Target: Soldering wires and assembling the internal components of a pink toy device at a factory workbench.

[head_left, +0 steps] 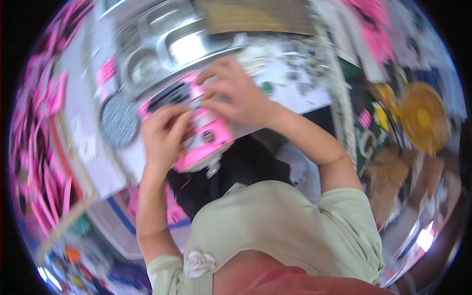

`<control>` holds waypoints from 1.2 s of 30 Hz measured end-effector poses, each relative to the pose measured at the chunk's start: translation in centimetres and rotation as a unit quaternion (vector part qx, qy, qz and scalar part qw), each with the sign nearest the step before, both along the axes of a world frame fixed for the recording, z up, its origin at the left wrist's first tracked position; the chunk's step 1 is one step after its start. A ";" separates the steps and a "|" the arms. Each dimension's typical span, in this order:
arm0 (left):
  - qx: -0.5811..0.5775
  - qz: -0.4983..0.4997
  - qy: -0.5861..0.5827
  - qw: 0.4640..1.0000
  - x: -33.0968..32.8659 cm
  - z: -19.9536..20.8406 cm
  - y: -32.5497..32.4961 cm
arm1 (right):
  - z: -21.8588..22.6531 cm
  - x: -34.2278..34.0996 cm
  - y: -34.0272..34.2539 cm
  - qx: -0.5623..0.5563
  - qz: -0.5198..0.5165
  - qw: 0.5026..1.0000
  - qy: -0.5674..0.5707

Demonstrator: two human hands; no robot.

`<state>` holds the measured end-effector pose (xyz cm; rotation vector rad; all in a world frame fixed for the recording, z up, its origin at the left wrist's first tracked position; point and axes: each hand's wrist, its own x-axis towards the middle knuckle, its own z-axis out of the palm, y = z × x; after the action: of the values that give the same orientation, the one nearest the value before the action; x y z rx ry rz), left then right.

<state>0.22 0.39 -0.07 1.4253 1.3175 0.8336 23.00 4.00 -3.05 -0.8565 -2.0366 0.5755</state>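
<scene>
A pink plastic casing [216, 130] with a dark rectangular panel [169, 97] lies tilted at the near edge of the white table, partly overhanging it. My left hand [164, 130] grips its near left side, with thumb and fingers closed over the edge. On the casing's far right side, the bent fingers of my right hand [233, 93] come together over its inner part. Whatever small piece may be between those fingertips is blurred and covered. Near the casing's lower end sits a small dark and golden part [208, 136].
Beyond the casing stands a metal compartment tray [157, 73], beside a brown cardboard piece [260, 18]. A round grey dish [119, 120] lies left. Small metal parts [307, 59] are scattered at the right. An orange basket [432, 123] is far right; pink parts [42, 167] fill the left side.
</scene>
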 end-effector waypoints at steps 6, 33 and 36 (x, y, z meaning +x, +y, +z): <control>0.254 -0.045 0.149 0.955 -0.4 0.0 -0.6 | 4.0 16.3 -8.5 -0.124 -0.354 0.904 0.204; 0.350 0.001 0.241 0.905 1.9 -2.3 1.5 | 0.7 10.5 -12.0 -0.188 -0.248 0.920 0.236; 0.356 0.003 0.249 0.901 2.2 -2.3 1.6 | 0.7 6.5 -9.6 -0.233 -0.121 0.930 0.256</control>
<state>2.39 2.02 -2.34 2.3334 1.4528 1.0578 29.54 -5.65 -2.31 -1.0774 -1.3135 1.0430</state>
